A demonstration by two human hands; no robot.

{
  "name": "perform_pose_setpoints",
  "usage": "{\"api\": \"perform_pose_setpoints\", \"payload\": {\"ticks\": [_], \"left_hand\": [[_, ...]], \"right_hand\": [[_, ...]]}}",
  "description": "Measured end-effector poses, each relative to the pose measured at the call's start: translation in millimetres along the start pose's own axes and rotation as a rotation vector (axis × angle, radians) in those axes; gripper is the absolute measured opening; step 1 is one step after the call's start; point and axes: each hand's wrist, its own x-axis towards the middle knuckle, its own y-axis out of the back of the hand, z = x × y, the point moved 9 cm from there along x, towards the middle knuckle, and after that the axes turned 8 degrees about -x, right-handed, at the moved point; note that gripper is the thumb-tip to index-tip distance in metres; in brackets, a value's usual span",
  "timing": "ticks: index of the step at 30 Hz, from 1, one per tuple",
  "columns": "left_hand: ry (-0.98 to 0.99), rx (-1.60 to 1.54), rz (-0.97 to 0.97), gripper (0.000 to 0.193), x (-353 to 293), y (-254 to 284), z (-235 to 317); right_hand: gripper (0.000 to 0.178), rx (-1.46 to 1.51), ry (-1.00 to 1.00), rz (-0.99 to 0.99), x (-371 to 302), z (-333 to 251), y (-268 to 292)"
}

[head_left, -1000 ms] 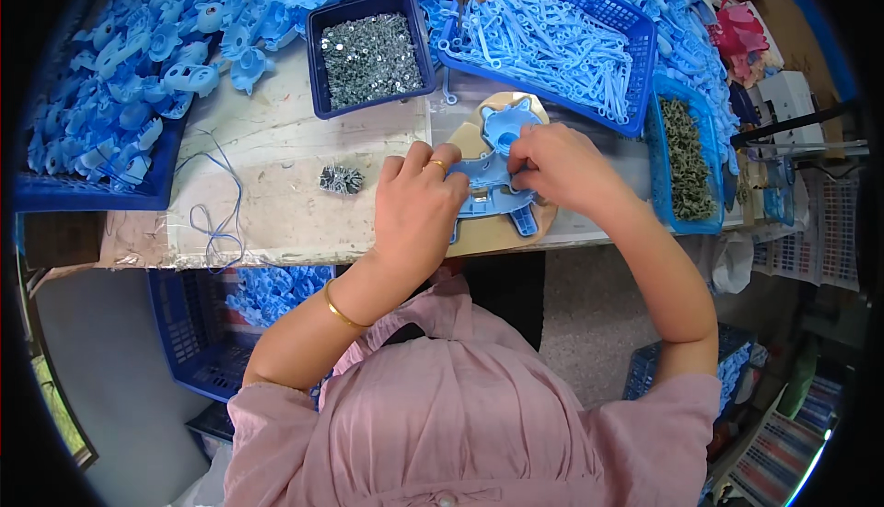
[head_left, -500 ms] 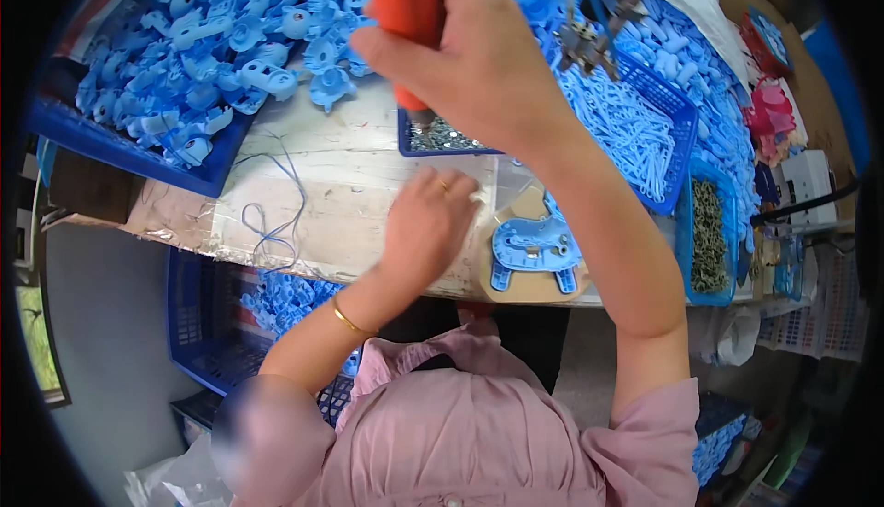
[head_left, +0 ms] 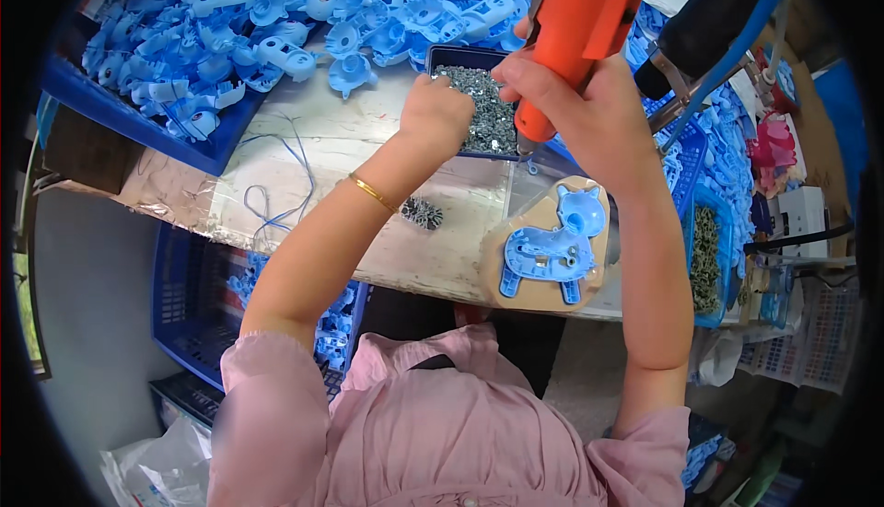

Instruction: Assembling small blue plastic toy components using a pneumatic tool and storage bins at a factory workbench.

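Note:
An orange electric screwdriver [head_left: 575, 23] is gripped in my right hand [head_left: 594, 106], its bit pointing down beside the right edge of a dark blue tray [head_left: 488, 155] of small metal pieces that look like screws. My left hand [head_left: 437, 116] is at the tray's left side, fingers curled in; what they hold, if anything, is hidden. Nearer me and to the right, a light blue plastic animal-shaped toy shell [head_left: 552, 251] lies hollow side up on a tan board [head_left: 495, 277]. Metal pieces sit inside its body. A small heap of screws [head_left: 422, 213] rests below my left wrist.
Blue toy parts fill a large bin [head_left: 207, 152] at the far left. A black tool arm [head_left: 714, 28] reaches in from the upper right. Right of the board stands a light blue basket [head_left: 707, 258] of small metal parts. Blue cord [head_left: 299, 185] lies on the table [head_left: 359, 166].
My left hand has moved away from me to the tray's left side. The screwdriver in my right hand has shifted right and lower in view. The toy shell's head and the screw heap have come into sight.

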Motion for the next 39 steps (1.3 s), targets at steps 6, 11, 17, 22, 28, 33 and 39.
{"api": "perform_pose_setpoints", "payload": {"ticks": [6,11,17,22,28,33,39], "left_hand": [[-0.045,-0.089,0.048,0.015,-7.8,9.5,3.3],[-0.115,-0.158,0.186,0.019,-16.3,6.4,3.8],[-0.121,-0.129,0.012,0.017,-5.4,2.3,4.2],[-0.093,-0.170,0.064,0.012,-6.3,7.4,-0.8],[-0.144,-0.261,0.171,0.011,-20.5,21.2,10.7],[-0.383,-0.442,0.339,0.013,-48.2,50.6,45.4],[-0.447,-0.575,0.375,0.016,-76.2,53.9,81.2]], "right_hand": [[0.032,0.053,0.053,-0.025,-4.5,7.8,7.0],[0.032,0.108,0.051,-0.019,-7.4,16.8,3.1],[0.030,0.129,-0.010,-0.035,-14.3,19.3,-1.8],[0.029,0.159,-0.062,-0.022,-15.6,24.2,2.2],[0.029,0.184,-0.048,0.005,-18.2,23.4,3.7],[0.029,0.242,0.018,0.110,-24.0,17.4,4.1],[0.028,0.342,0.042,0.240,-39.0,5.3,7.9]]}}
